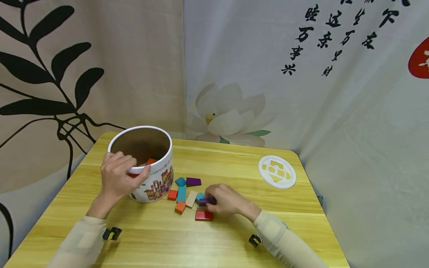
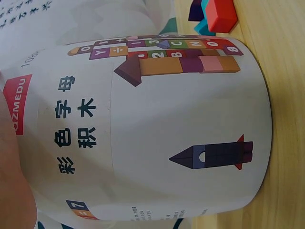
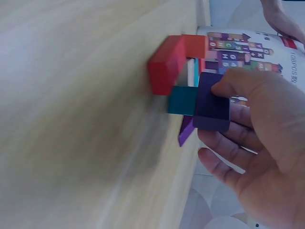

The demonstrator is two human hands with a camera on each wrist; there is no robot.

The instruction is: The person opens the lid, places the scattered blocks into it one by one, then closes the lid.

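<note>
My left hand [image 1: 118,178] grips the near rim of a white printed bucket [image 1: 157,182], thumb outside and fingers over the edge. Red and orange blocks [image 1: 151,161] show inside it. My right hand [image 1: 226,200] pinches a purple block [image 3: 212,102] between thumb and fingers, over the loose blocks. Under and beside it lie a teal block [image 3: 182,100] and a red block [image 1: 204,215]. Around these on the table are an orange block [image 1: 180,207], a pale wooden block [image 1: 191,199], a blue block [image 1: 181,194], a smaller red block [image 1: 172,195] and another purple block [image 1: 193,181].
A white disc with cut-out shapes [image 1: 263,167] lies at the back right of the yellow wooden table [image 1: 234,242]. Behind the table hangs a printed cloth [image 1: 231,67]. A blue pentagonal block [image 1: 180,181] lies close to the bucket's right side.
</note>
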